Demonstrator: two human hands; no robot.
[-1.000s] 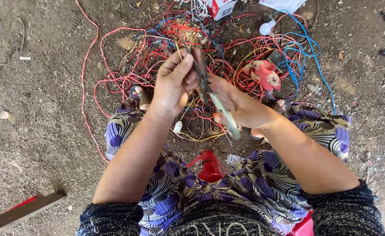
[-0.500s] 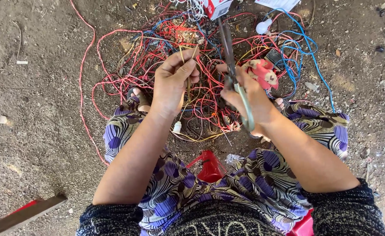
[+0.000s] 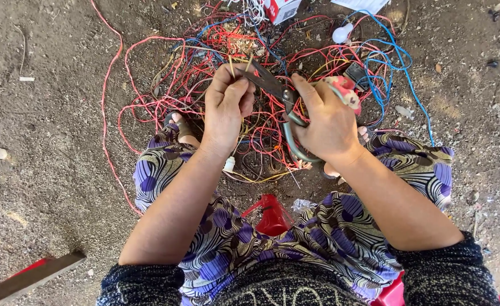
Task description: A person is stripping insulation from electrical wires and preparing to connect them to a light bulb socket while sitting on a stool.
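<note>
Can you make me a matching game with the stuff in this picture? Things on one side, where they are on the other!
Things:
1. scissors
2. thin yellow wire
3. white bulb
4. red stool

Places:
A. pinched in the left hand
B. between the knees
C. gripped in the right hand
D. on the ground beyond the tangled wires

Pairs: 1-C, 2-A, 3-D, 4-B

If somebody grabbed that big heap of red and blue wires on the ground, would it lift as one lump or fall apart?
The wire tangle would probably sag and trail, since its thin strands loop loosely over the dirt. It likely comes up mostly together, because the loops cross and snag. It looks light for its spread: mostly gaps between strands.
</note>
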